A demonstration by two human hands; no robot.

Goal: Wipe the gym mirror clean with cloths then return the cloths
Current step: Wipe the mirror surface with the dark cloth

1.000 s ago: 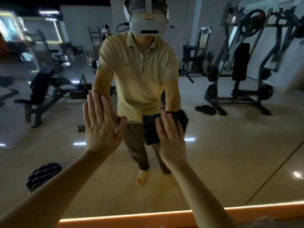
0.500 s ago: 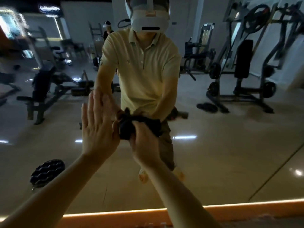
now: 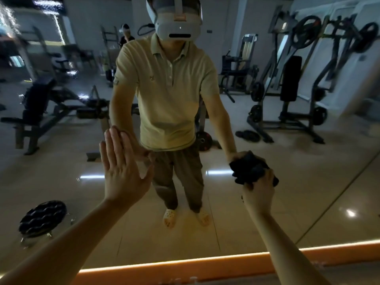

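A large wall mirror (image 3: 308, 202) fills the view and reflects me and the gym behind. My left hand (image 3: 123, 171) lies flat against the glass, fingers straight and together, holding nothing. My right hand (image 3: 259, 194) presses a bunched dark cloth (image 3: 248, 171) against the mirror at the lower right of my reflection. Only one cloth is visible.
An orange lit strip (image 3: 185, 266) runs along the mirror's bottom edge. Reflected in the glass are weight benches (image 3: 41, 112) on the left, a plate-loaded machine (image 3: 292, 95) on the right, a round dark stool (image 3: 43, 219) at lower left, and another person (image 3: 125, 36) far back.
My right hand has swept the cloth across the glass, from beside my left hand out to the right. My left hand has stayed flat on the mirror.
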